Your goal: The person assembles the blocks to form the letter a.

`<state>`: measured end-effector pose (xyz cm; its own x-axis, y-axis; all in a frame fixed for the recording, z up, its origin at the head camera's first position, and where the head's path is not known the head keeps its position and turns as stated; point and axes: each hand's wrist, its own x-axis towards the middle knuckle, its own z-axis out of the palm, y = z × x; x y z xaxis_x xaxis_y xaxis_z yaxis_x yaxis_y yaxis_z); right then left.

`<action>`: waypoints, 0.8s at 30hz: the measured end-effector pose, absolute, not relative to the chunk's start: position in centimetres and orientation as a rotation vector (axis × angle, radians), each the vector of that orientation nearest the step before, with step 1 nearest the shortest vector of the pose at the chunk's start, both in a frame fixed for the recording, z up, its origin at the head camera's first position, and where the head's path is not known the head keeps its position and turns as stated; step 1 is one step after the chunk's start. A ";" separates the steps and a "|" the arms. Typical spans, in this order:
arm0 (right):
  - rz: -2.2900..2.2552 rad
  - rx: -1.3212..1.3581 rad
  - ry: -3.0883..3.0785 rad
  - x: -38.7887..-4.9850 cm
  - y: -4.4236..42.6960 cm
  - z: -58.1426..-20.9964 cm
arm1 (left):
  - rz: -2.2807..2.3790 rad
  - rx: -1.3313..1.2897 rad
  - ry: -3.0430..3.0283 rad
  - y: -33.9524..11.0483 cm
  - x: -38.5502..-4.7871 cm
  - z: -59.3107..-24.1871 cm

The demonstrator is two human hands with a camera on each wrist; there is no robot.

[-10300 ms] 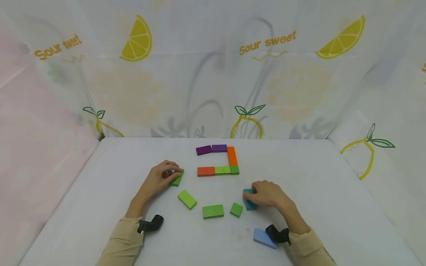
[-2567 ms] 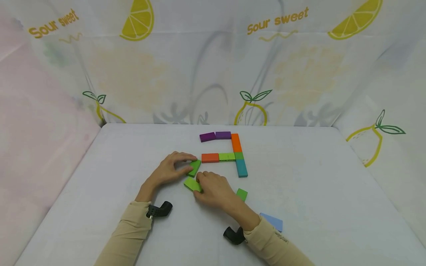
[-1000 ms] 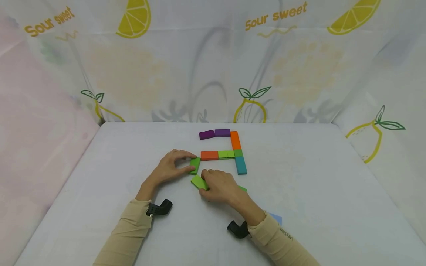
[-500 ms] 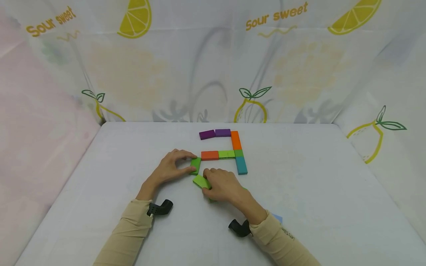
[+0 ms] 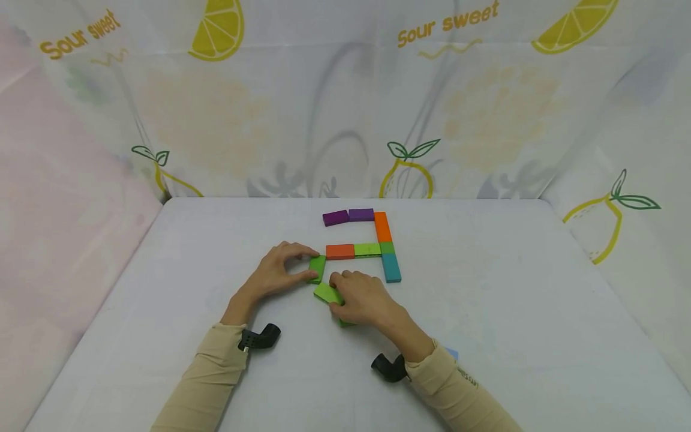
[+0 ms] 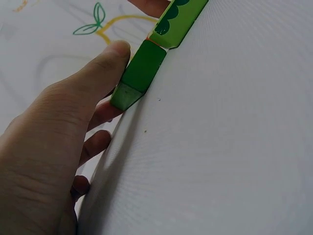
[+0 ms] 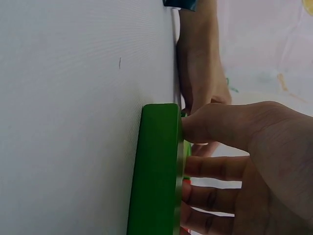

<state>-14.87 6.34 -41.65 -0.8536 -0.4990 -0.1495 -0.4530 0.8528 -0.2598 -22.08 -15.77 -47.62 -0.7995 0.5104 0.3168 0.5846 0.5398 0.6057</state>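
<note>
In the head view my left hand (image 5: pixel 281 270) pinches a green block (image 5: pixel 317 269) between thumb and fingers, by the left end of the red-orange block (image 5: pixel 340 252). My right hand (image 5: pixel 367 300) has thumb and curled fingers on a light green block (image 5: pixel 328 293), just below the left one. Partly under the right hand lies another green block (image 5: pixel 346 324); in the right wrist view that green block (image 7: pixel 155 171) stands close in front of the thumb. The left wrist view shows the held green block (image 6: pixel 144 66) near a lighter, patterned one (image 6: pixel 181 22).
Behind the hands are dark purple (image 5: pixel 336 218), purple (image 5: pixel 361 215) and orange (image 5: pixel 382 227) blocks, a light green one (image 5: pixel 367 250), a small green one (image 5: pixel 387 248) and a teal one (image 5: pixel 391 267). A blue block (image 5: pixel 452 353) shows beside the right sleeve. A printed cloth hangs behind the table.
The teal block has come to the small green block. Both hands and their blocks have moved in by the red-orange block. Over the last second the right hand shifted slightly right with the light green block.
</note>
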 end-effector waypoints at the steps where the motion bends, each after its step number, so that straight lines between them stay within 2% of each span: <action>1: -0.317 -0.735 2.818 -14.9 6.4 -41.6 | -1.107 -0.953 -2.663 -15.8 -22.1 -47.6; 18: -0.308 -0.731 2.800 -14.9 6.5 -41.4 | -1.125 -0.931 -2.679 -15.6 -22.0 -47.6; 24: -0.493 -0.742 2.728 -15.2 7.6 -41.0 | -1.125 -0.952 -2.651 -15.7 -22.0 -47.6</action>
<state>-15.24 7.58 -41.03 -0.8321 -0.5285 -0.1681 -0.4361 0.8109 -0.3901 -21.98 -15.71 -47.65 -0.7977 0.5068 0.3267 0.5871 0.5293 0.6125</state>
